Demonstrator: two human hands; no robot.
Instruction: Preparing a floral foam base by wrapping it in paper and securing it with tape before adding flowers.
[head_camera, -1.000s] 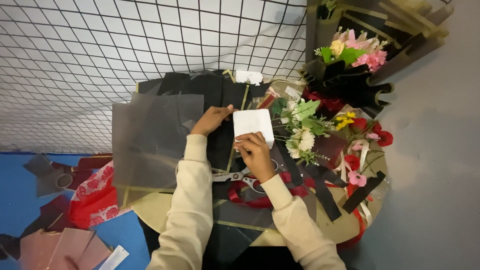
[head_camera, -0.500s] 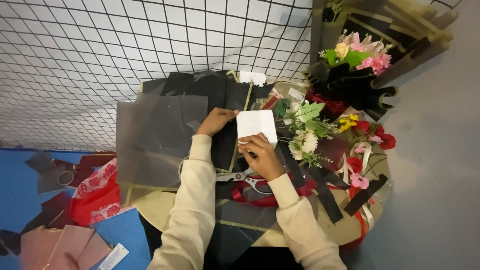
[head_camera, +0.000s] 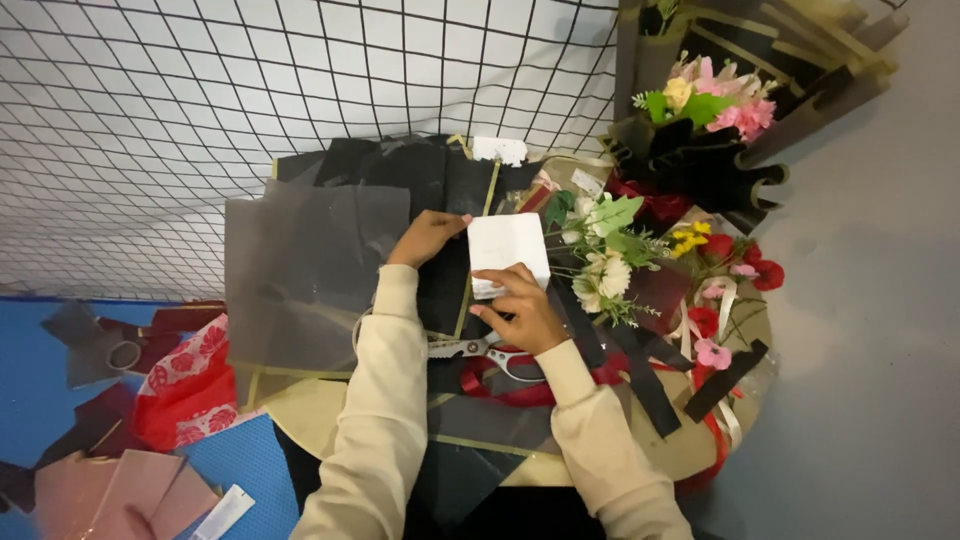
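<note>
Resting on a round table (head_camera: 330, 420) heaped with black wrapping sheets (head_camera: 400, 175), and being steadied there: a small white block (head_camera: 508, 252), squarish, perhaps floral foam or folded paper, too plain to tell which. Lying just left of a loose spray of white and green artificial flowers (head_camera: 600, 250), with its slightly longer axis running away from the person toward the wire grid (head_camera: 250, 90) and its broad face turned up. Right hand (head_camera: 525, 310) curling over the block's near edge, fingers bent and pressing down on it. Left hand (head_camera: 425, 237) lying flat and spread on the black sheet, fingertips nearly touching the block's far left corner. Probably handling as light and somewhat crushable, so better pinched gently by the two long sides than squeezed at a corner. Sitting just behind the right wrist: scissors (head_camera: 480, 350) with red handles.
</note>
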